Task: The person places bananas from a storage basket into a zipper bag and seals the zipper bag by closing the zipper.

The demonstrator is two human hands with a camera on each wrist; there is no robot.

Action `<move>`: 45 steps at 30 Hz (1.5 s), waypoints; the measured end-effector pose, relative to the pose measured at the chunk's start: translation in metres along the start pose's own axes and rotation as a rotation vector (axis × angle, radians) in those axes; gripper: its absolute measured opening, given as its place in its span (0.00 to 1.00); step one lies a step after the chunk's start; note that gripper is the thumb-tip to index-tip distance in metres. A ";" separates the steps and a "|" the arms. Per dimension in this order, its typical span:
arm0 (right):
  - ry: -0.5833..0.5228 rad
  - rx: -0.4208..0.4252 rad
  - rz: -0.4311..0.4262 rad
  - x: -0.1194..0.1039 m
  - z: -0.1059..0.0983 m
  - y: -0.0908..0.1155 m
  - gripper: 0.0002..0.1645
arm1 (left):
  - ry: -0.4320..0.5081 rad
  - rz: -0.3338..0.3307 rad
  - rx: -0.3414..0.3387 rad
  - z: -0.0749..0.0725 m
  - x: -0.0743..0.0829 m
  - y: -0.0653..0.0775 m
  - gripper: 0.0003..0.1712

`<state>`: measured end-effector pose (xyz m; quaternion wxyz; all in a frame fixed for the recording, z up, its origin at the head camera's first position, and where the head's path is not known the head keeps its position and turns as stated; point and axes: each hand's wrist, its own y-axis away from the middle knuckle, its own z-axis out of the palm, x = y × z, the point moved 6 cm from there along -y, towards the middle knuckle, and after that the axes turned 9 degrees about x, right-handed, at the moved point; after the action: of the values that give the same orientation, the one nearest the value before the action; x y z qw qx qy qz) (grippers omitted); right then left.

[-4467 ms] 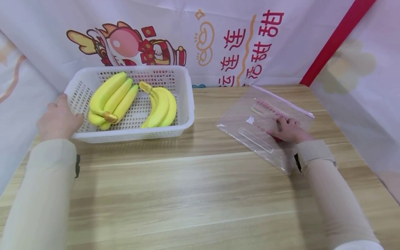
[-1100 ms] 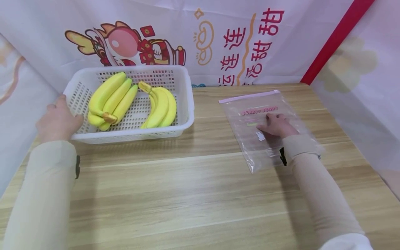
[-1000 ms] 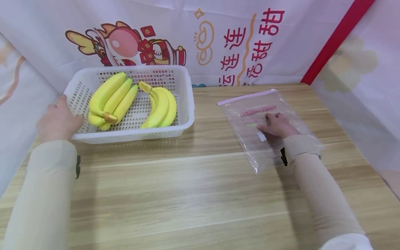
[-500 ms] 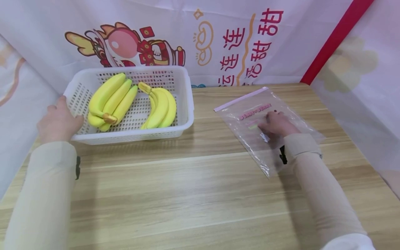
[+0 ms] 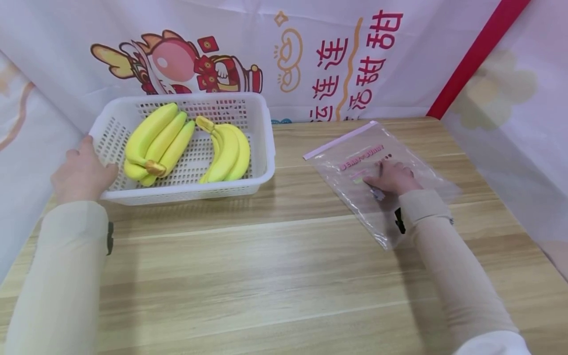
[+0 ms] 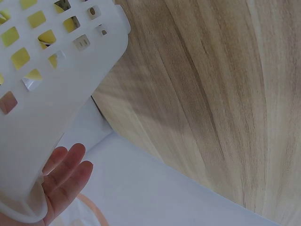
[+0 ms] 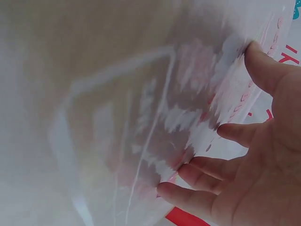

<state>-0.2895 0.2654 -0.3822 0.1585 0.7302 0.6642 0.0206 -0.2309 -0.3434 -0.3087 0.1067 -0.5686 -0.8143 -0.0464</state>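
Observation:
A white plastic basket (image 5: 186, 190) stands at the back left of the table. Inside lie two bunches of bananas, one bunch (image 5: 155, 143) on the left and another (image 5: 228, 150) on the right. My left hand (image 5: 82, 172) grips the basket's left rim, thumb on the inner side; in the left wrist view its fingers (image 6: 68, 174) extend outside the wall. On the right, a clear zip bag (image 5: 337, 172) with a pink slider strip and pink lettering lies flat. My right hand (image 5: 395, 176) rests on it with spread fingertips touching the plastic, as the right wrist view confirms.
A wood-grain table (image 5: 248, 276) extends in front of the basket and bag. White printed cloth (image 5: 293, 59) with a cartoon and red characters rises behind, and more cloth walls close in both sides. A red stripe (image 5: 479, 59) marks the back right corner.
The zip bag has turned under my right hand, first one way, then slightly back, and its strip now slants up to the right. My left hand and the basket stay put.

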 end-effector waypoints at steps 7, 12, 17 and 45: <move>-0.019 -0.036 -0.010 0.003 0.002 -0.002 0.47 | -0.003 -0.008 0.003 0.002 -0.002 -0.004 0.47; -0.029 -0.049 -0.044 0.005 0.002 -0.001 0.47 | -0.002 -0.010 0.000 0.003 -0.002 -0.006 0.47; -0.022 -0.029 -0.028 0.005 0.000 0.001 0.45 | -0.002 -0.014 -0.005 0.003 -0.001 -0.004 0.47; -0.016 -0.147 0.014 0.004 -0.001 0.007 0.51 | 0.003 -0.011 -0.013 0.003 -0.004 -0.002 0.47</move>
<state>-0.2829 0.2690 -0.3802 0.2168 0.7216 0.6543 0.0645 -0.2320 -0.3474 -0.3124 0.1040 -0.5647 -0.8170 -0.0531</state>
